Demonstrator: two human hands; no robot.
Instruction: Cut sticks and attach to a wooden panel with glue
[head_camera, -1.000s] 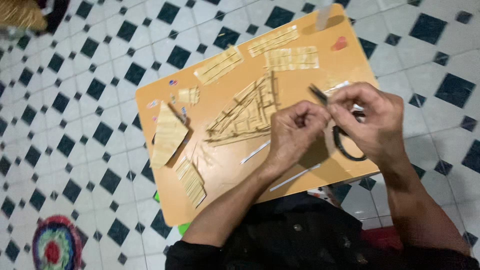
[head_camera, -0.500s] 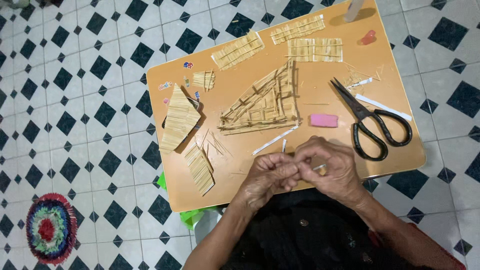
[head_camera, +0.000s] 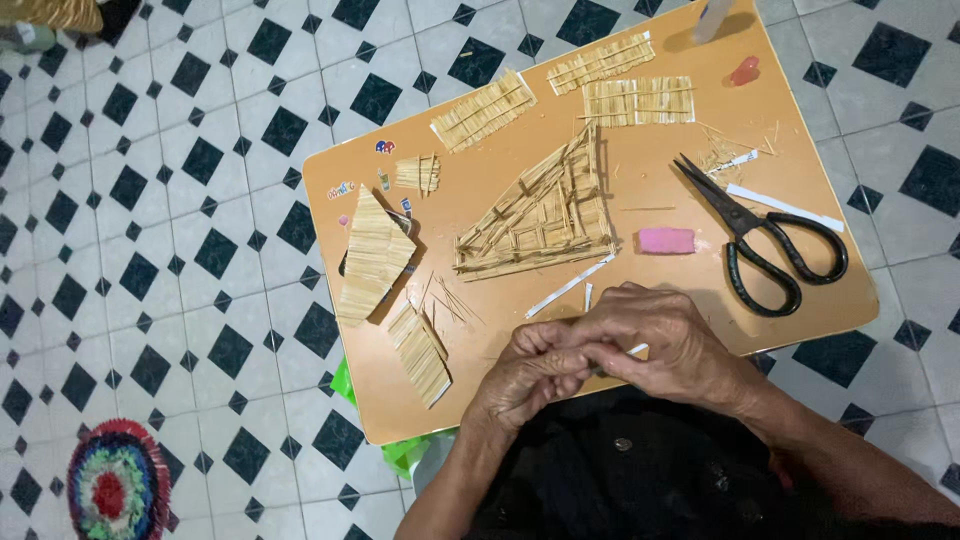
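Paper strip (head_camera: 637, 349), thin and white, is pinched between my two hands at the near edge of the orange board (head_camera: 640, 120), only its tip showing past my knuckles. My left hand (head_camera: 530, 372) and right hand (head_camera: 672, 345) are pressed close together, fingers curled around the strip; how much of it lies hidden inside I cannot tell.

From the head view, the triangular stick frame (head_camera: 540, 215) lies in the middle of the board, apart from my hands, its ribs in place but with gaps showing between them, so I judge it only partly built. Flat panels of glued sticks (head_camera: 372, 255) lie around it, not yet joined to the frame. Black scissors (head_camera: 770, 245) rest to the right, untouched, with a pink eraser (head_camera: 666, 240) between them and the frame. More white strips (head_camera: 570, 286) lie loose just beyond my fingers.
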